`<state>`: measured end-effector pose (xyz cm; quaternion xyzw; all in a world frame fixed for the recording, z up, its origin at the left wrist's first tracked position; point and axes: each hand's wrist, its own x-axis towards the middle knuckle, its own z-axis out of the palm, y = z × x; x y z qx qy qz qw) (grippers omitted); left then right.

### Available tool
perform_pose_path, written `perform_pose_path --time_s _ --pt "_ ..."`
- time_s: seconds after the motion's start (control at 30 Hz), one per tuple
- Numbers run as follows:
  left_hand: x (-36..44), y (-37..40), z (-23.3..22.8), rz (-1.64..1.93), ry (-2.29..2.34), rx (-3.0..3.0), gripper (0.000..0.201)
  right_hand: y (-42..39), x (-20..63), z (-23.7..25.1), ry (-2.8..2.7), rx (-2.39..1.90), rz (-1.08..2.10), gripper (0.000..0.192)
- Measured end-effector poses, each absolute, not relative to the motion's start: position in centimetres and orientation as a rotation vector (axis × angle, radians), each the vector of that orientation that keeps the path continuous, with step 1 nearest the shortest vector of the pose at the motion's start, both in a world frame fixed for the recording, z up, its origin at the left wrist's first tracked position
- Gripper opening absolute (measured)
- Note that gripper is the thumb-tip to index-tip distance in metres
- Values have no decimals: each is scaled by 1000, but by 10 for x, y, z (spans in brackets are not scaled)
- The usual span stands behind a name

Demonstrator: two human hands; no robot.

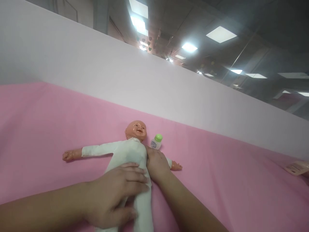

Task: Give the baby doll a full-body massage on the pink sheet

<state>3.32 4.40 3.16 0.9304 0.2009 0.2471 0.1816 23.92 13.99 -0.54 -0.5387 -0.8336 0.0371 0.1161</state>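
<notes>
A baby doll [130, 151] in a pale white-green suit lies on its back on a pink sheet [217, 167], head toward the far wall, arms spread. My left hand [116, 196] rests flat on the doll's belly and legs, fingers laid across the cloth. Along the doll's side and over its arm lies my right hand [156, 162], pressing against the suit; whether it grips the cloth I cannot tell. A small white bottle with a green cap [156, 141] stands beside the doll's head, just beyond my right hand.
A white partition wall [145, 74] runs along the far edge of the pink sheet. A tan packet or label [297, 167] lies at the far right edge. Ceiling lights show above the wall.
</notes>
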Motion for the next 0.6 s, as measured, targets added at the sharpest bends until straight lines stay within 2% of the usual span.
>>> perform_pose_path --time_s 0.17,0.47,0.6 --pt "19 71 19 529 833 2679 68 137 237 -3 -2465 -1551 166 42" --pt "0 108 -7 744 1320 2475 65 136 237 -3 -2431 -1524 138 42" --pt "-2 113 -4 858 1559 2308 56 139 239 -3 -2413 -1504 160 43"
